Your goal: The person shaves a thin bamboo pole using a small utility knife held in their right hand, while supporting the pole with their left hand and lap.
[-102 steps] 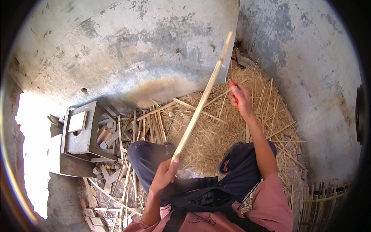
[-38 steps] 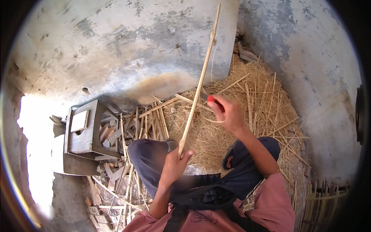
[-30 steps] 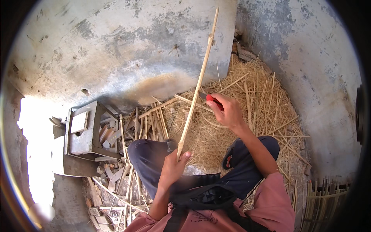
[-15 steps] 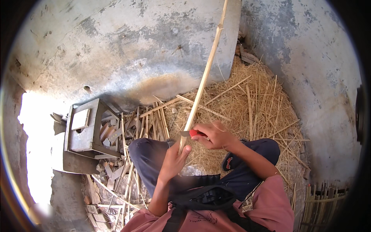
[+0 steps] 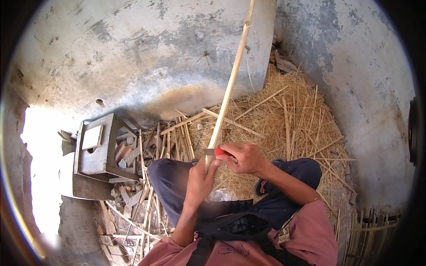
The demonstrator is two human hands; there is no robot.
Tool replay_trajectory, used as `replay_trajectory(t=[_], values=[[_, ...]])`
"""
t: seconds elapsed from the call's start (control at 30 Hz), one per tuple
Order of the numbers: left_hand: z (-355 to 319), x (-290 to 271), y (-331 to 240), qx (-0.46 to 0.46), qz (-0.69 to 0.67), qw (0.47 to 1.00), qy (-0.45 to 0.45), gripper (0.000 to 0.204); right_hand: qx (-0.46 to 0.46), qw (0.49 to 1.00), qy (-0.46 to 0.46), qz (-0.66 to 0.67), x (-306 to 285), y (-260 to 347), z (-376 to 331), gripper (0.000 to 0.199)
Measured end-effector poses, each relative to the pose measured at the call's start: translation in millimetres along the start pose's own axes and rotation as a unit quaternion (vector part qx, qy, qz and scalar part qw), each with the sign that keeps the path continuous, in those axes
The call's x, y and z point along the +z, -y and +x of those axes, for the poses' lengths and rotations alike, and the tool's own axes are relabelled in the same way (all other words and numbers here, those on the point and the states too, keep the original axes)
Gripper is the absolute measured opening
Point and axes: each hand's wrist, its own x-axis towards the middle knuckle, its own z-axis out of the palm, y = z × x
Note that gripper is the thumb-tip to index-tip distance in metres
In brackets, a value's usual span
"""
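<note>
Left hand (image 5: 199, 185) is curled round the lower part of a long pale split strip (image 5: 230, 86), gripping it before the lap. Right hand (image 5: 245, 158) is clenched on a red-handled knife (image 5: 218, 152), close beside the left thumb. The knife's blade lies across the strip just above the left hand; it appears to touch, though fingers cover part of the spot and contact cannot be confirmed.

The strip slants up and slightly right, past a knot, and runs out at the upper edge of the view. Its lowest end is hidden by the left hand.

Bent knees in dark trousers (image 5: 171, 178) flank the work, and a black bag (image 5: 239, 227) sits in the lap. Beyond the hands, shavings (image 5: 306, 119) cover the floor, with loose strips (image 5: 185, 139) lying behind and left of the held strip. Further left, a wooden box frame (image 5: 95, 144) stands near rubble (image 5: 128, 199), limiting room on that side. Stained walls (image 5: 133, 57) close off the far side and the right. An upright row of thin sticks (image 5: 372, 235) stands at lower right.
</note>
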Motion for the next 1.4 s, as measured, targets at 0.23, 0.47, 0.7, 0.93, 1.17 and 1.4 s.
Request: replay_trajectory(t=[0.23, 0.47, 0.7, 0.93, 1.17, 1.4], values=[[-1, -1, 0, 0.001, 0.021, 1.0, 0.002, 0.026, 0.015, 1.0, -0.017, -0.022, 1, -2, -1, 0.024], [-4, -5, -2, -0.007, 0.019, 1.0, 0.011, 0.028, -0.006, 0.999, -0.025, -0.041, 4, -2, 0, 0.025], [-23, -1, 17, -0.061, 0.06, 0.996, 0.04, 0.033, 0.121, 0.987, -0.1, -0.036, -32, -36, 26, 0.026], [-36, -10, 19, -0.067, 0.054, 0.995, 0.048, 0.032, 0.104, 0.991, -0.082, -0.032, -39, -55, 24, 0.027], [-33, -15, 28, -0.066, 0.044, 0.995, 0.056, 0.032, 0.103, 0.99, -0.094, -0.006, -37, -53, 24, 0.027], [-34, -10, 19, -0.057, 0.051, 0.994, 0.072, 0.033, 0.083, 0.994, -0.07, -0.024, -45, -52, 24, 0.027]])
